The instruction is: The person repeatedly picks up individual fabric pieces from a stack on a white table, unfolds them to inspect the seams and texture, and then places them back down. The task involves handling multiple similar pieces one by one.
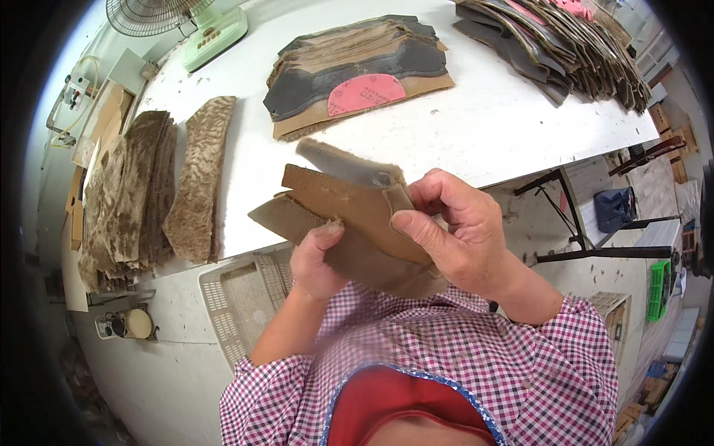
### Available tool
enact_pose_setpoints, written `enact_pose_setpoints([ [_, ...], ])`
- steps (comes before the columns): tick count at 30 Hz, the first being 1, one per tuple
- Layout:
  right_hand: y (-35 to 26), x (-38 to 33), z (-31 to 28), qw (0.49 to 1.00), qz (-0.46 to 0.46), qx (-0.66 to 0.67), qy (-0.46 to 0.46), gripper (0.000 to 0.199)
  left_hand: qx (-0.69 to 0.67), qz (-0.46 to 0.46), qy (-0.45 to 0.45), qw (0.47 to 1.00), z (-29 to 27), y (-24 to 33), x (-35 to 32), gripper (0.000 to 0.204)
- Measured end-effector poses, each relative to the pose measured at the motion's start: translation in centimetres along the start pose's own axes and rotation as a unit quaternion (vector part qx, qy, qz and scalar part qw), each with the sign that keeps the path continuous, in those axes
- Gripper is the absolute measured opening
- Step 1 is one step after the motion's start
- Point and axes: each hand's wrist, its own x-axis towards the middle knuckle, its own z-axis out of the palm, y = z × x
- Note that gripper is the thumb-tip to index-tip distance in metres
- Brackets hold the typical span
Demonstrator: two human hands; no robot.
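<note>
Both of my hands hold a few cut pieces of tan, fur-backed material (349, 212) in front of my chest, over the table's near edge. My left hand (320, 256) grips their lower left side, thumb on top. With my right hand (457, 223), I pinch the right edge between thumb and fingers, where it is bent up. One piece with a greyish face (346, 163) fans out at the far side. Beyond my hands lies a stack of similar pieces (349, 97), with dark-faced ones and a pink half-round patch at its front.
On the white table (506, 141), furry brown pieces (126, 193) are stacked at the left, beside one single furry piece (201, 178). A bigger pile (565, 56) lies at the far right. A green fan (216, 37) stands at the back left; a plastic crate (238, 301) sits below the edge.
</note>
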Motion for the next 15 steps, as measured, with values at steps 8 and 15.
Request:
enact_pose_setpoints([
  [8, -0.4, 0.4, 0.0, 0.999, 0.038, 0.018, 0.012, 0.013, 0.055, -0.016, -0.006, 0.998, 0.6, 0.1, 0.4, 0.056],
  [15, -1.2, 0.6, -0.6, 1.0, 0.019, -0.015, -0.003, 0.014, 0.043, -0.01, -0.043, 0.998, 0.8, -0.2, 0.5, 0.054],
])
